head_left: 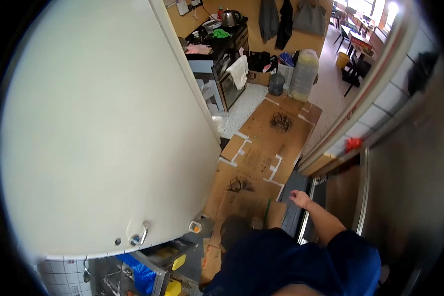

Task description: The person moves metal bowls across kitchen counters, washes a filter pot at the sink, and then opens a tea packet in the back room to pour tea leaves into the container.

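Note:
My right hand (300,198) hangs low at the right of my body, above the dark tiled floor strip beside the cardboard. Its fingers are curled, and whether anything small is between them cannot be made out. Nearest to it are the flattened cardboard sheets (251,157), joined with white tape, and the metal frame of a low unit at the right. My left hand does not show. A large white door (108,123) with a metal handle (142,234) fills the left side.
Beyond the door stand an oven with a white towel (239,72), a kettle (230,18), a water bottle (277,84) and a tall wrapped bundle (305,74). A metal sink unit with a blue bag (142,276) is at lower left. Tables and chairs appear far right.

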`<control>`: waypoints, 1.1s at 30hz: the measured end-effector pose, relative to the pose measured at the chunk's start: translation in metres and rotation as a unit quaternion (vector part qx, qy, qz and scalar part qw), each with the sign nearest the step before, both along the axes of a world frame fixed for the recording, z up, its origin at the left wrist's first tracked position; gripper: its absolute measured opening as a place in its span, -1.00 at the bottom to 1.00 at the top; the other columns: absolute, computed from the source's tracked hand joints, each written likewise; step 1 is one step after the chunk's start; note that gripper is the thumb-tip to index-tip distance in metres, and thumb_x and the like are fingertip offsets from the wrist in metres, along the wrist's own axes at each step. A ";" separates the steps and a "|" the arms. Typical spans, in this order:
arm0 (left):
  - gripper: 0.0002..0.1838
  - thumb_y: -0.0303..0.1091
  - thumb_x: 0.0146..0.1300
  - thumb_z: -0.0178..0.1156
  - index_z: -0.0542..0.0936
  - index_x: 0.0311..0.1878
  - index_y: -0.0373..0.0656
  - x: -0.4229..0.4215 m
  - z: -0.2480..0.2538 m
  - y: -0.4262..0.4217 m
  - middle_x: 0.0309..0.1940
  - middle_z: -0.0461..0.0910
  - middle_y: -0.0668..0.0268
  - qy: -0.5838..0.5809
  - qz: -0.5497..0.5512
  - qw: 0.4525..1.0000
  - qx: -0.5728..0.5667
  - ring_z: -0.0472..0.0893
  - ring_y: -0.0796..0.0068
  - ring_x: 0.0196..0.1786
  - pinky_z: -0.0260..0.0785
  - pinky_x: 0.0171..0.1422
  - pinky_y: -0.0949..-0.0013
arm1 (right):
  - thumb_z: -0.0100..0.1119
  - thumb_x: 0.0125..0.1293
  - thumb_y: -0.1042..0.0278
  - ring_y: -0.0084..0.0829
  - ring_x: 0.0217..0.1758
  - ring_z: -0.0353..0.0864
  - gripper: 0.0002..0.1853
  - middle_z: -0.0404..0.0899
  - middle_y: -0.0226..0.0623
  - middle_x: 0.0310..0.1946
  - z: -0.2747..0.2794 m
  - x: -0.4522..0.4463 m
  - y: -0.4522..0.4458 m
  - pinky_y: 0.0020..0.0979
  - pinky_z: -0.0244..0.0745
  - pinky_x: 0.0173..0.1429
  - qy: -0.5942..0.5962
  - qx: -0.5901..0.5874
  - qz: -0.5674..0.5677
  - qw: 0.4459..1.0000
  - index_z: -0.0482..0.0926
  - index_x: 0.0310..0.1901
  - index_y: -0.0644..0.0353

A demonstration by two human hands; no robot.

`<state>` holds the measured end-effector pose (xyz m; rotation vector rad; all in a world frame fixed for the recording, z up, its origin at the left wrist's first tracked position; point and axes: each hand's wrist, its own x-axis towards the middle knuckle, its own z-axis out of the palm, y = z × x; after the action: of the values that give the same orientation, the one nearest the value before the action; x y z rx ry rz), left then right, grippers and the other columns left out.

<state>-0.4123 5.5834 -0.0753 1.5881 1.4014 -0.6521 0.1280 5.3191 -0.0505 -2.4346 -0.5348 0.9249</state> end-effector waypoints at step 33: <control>-0.39 -0.28 0.22 0.29 0.41 0.30 -0.35 1.200 0.112 0.421 0.29 0.41 -0.17 -0.380 -0.424 0.779 0.264 0.38 -0.14 0.37 0.23 0.48 0.03 | 0.36 0.13 0.06 -0.07 -0.01 0.70 -0.55 0.73 -0.04 -0.11 -0.173 0.662 0.174 -0.08 0.54 0.01 0.146 -0.170 0.032 0.974 0.70 -0.01 0.16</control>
<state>0.7880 6.0046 0.0370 2.5628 0.1840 -0.0032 0.7902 5.4936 -0.2234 -2.5169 -0.3743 1.4791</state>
